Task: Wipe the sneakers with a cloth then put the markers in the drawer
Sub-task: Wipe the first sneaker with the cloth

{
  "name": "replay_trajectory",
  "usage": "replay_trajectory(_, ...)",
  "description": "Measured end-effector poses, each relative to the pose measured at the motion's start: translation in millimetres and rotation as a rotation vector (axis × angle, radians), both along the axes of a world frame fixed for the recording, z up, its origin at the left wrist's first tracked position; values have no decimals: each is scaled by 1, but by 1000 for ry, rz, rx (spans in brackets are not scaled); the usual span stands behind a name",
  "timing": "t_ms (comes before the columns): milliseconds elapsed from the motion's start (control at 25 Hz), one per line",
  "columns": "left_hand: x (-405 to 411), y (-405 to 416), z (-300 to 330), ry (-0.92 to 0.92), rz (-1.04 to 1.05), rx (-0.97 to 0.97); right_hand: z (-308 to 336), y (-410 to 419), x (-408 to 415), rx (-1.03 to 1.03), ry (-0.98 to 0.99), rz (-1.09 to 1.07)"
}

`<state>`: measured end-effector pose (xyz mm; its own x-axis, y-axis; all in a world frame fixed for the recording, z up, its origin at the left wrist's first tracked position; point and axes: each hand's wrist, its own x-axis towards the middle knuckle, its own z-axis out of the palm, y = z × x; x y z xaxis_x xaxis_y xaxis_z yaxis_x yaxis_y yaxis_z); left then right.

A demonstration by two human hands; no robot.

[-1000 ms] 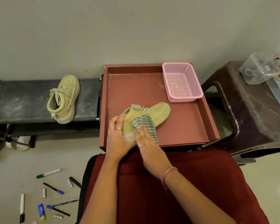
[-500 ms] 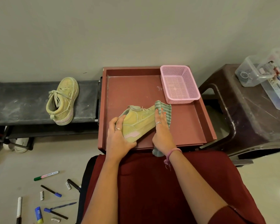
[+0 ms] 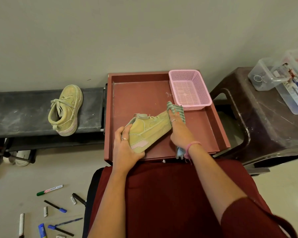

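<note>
Sneaker wiped in drawer.
The sneaker [image 3: 150,129] heel is gripped by the left hand [image 3: 126,148]; the cloth [image 3: 176,111] is pressed on its toe by the flat right hand [image 3: 181,133].

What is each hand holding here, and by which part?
Left hand grips the sneaker at its heel end. Right hand presses the striped cloth onto the sneaker's toe, fingers fairly straight.
</note>
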<state>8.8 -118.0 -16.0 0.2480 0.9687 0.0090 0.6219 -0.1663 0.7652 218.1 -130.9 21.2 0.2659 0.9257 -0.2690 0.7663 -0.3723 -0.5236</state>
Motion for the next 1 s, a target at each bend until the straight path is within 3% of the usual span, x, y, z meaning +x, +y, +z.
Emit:
replay_trajectory(200,0,2,1,7,9,-11,-3,-27,-30,60,-17,72)
replay_trajectory(440,3,1,-1,-45,39,-22,3,-59,-107,79,284,275)
replay_trajectory(680,6,2,4,-24,49,-41,10,-46,-74,181,-146,416)
replay_trajectory(920,10,4,1,-3,67,-39,15,-15,-70,113,-43,230)
replay_trajectory(1000,8,2,1,-16,72,-41,7,-34,-85,154,-60,361)
